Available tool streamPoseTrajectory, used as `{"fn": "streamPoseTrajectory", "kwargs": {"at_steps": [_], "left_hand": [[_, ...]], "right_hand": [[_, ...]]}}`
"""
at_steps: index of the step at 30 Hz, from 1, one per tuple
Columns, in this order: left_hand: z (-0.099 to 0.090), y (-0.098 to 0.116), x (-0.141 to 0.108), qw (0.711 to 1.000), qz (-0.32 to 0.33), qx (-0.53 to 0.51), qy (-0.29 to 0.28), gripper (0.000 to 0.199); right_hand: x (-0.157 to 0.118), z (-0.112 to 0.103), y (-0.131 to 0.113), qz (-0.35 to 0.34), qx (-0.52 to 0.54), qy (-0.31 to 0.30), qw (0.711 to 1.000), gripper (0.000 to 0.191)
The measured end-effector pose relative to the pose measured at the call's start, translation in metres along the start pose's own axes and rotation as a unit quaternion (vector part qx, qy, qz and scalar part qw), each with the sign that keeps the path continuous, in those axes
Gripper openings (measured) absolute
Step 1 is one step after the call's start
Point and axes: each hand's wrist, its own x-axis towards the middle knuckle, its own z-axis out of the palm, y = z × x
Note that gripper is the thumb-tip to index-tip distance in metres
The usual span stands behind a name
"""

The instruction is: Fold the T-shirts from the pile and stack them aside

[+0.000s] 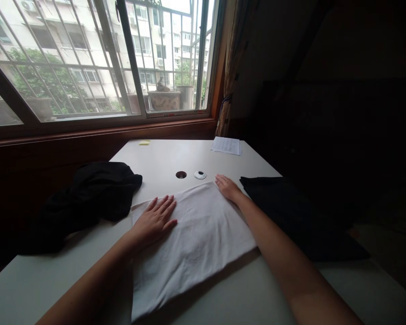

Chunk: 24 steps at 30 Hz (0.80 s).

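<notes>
A white folded cloth garment [203, 234] lies spread on the white table [162, 158], with soft wrinkles across it; its exact kind I cannot tell. My left hand [157, 219] rests flat on its far left part, fingers spread. At the far right corner, my right hand [227, 187] lies with fingers stretched out along the edge of the cloth. Neither hand grips anything.
A crumpled black garment [98, 189] is on the left of the table. Folded dark cloth [297, 212] lies on the right. Toward the back are printed papers [226, 146], a yellow note [144, 142], a round hole [181, 174] and a white cap [199, 174]. A barred window stands behind.
</notes>
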Motion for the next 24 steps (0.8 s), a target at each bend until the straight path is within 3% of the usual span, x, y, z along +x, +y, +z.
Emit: {"fn": "streamPoseTrajectory", "kwargs": {"at_steps": [5, 11, 19, 24], "left_hand": [[0.003, -0.002, -0.001, 1.0, 0.005, -0.004, 0.01, 0.068], [0.001, -0.002, -0.001, 1.0, -0.001, 0.003, -0.007, 0.069], [0.001, -0.002, -0.001, 1.0, -0.001, -0.001, -0.002, 0.068], [0.002, -0.003, -0.001, 1.0, 0.002, -0.006, 0.004, 0.068]], "right_hand": [[-0.011, -0.009, 0.005, -0.025, 0.061, 0.057, 0.996, 0.041], [-0.014, -0.009, 0.002, -0.085, 0.085, 0.068, 0.99, 0.024], [-0.011, -0.004, 0.009, -0.094, 0.096, 0.081, 0.988, 0.024], [-0.011, -0.006, 0.006, -0.082, 0.06, 0.048, 0.994, 0.028]]}}
